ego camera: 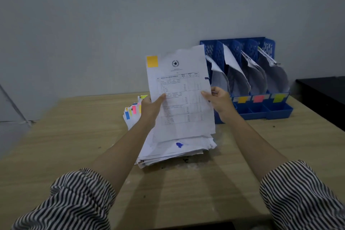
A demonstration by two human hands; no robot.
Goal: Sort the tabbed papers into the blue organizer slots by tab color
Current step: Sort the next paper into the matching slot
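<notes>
Head view: orange-tabbed sheet held upright between both hands, left hand and right hand pinching its side edges, fingers curled. Below the fingers, thick pile on desk, unsorted. Right of the fingers, organizer, slots already partly filled. Roughly midway, much left.

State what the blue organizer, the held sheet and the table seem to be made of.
Blue organizer: likely moulded plastic, with perforated walls.
Held sheet: thin matte printed paper; its top edge curls.
Table: pale wood-grain surface, perhaps laminate rather than solid wood.
</notes>
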